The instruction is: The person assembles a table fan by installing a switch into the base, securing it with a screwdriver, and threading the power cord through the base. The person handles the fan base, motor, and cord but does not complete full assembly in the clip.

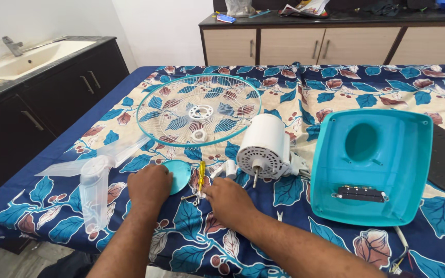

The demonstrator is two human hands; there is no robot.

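Note:
Fan parts lie on a blue leaf-patterned cloth [294,98]. My left hand [149,186] rests knuckles up, curled, beside a small teal round cap [179,174]. My right hand [228,200] lies flat-curled just right of a yellow-handled screwdriver [201,176], its fingertips by small metal bits [189,197] near the tool's tip. Whether either hand pinches anything is hidden. A white fan motor [264,146] with its shaft pointing toward me sits just beyond my right hand. A small white knob [229,168] lies next to it.
A round teal wire guard [156,97] lies further back. A clear fan blade [95,180] sits at the left, a teal base housing [382,201] at the right. A black cabinet with a sink [32,56] stands left; a sideboard [336,41] is behind.

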